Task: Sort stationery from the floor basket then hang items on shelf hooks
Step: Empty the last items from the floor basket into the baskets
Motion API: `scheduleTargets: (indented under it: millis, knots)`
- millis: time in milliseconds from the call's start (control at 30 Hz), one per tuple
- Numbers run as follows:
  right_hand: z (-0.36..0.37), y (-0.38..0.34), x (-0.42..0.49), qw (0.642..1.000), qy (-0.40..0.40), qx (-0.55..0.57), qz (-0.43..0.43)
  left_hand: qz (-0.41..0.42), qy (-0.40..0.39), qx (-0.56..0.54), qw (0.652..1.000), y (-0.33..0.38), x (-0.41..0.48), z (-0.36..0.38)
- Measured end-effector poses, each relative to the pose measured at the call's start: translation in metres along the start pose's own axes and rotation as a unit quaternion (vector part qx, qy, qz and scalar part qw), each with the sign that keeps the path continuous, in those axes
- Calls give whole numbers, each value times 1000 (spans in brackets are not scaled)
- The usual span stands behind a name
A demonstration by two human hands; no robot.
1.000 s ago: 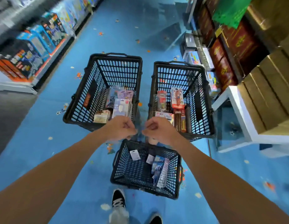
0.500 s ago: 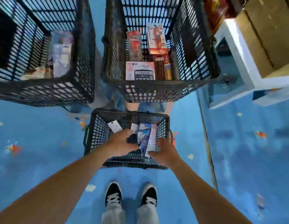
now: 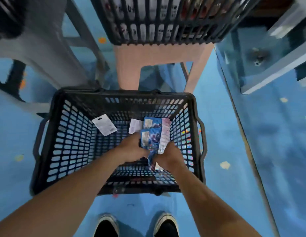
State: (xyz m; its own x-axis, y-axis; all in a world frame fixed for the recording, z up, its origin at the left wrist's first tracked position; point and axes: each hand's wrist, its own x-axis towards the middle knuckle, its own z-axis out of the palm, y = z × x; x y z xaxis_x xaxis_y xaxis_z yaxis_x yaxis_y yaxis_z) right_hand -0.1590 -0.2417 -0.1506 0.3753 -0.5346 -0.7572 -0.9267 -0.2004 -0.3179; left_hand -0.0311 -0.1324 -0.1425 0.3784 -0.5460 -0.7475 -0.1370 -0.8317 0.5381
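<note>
1. The floor basket (image 3: 68, 144) stands on the blue floor (image 3: 234, 168), just beyond the person's shoes (image 3: 106, 226).
2. Both hands are down inside it, close together at its right side. The left hand (image 3: 131, 148) grips a small stack of blue packs (image 3: 153, 134) from the left. The right hand (image 3: 168, 157) seems to pinch the lower edge of the same stack, but its fingertips are hidden behind the packs, so this is not sure.
3. The stack is lifted a little and tilted, not yet out of the basket.
4. More things lie in the basket: a white card (image 3: 104, 124) against the far left wall, a white slip (image 3: 135, 125) and a pink pack (image 3: 166, 132) just beside the blue ones.
5. A second basket (image 3: 157, 23) with goods stands farther away on a pink stool (image 3: 128, 65).
6. My judgement: the sorting is in progress and the floor basket is partly emptied. Several items remain to sort, and the hanging is not started; no shelf hooks are in view.
</note>
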Motion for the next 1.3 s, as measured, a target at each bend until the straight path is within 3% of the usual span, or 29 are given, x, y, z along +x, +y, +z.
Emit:
scheduleTargets:
  millis: [167, 367, 500, 767, 900, 1000, 1100, 1300]
  knots:
    - [20, 0, 75, 995, 25, -101, -7, 39, -46, 70, 996, -22, 84, 15]
    - [21, -10, 125, 961, 41, -265, -67, 39, -35, 160, 986, -35, 137, -4]
    - [28, -8, 144, 951, 41, -300, -65, 39, -68, 192, 978, -38, 135, -25]
    - [27, -21, 137, 937, 59, -323, -118, 32, -29, 169, 985, -43, 118, -53]
    - [13, -34, 127, 976, 57, -185, -104, 35, -24, 142, 989, -39, 107, -55]
    - [0, -40, 119, 991, -30, -45, -124, 42, -20, 116, 992, -33, 97, -57]
    - [-4, -40, 110, 972, -102, 136, -160, 37, -13, 77, 996, -29, 89, -52]
    - [2, -63, 91, 925, -156, 276, -209, 49, -71, -56, 995, -20, 68, -34]
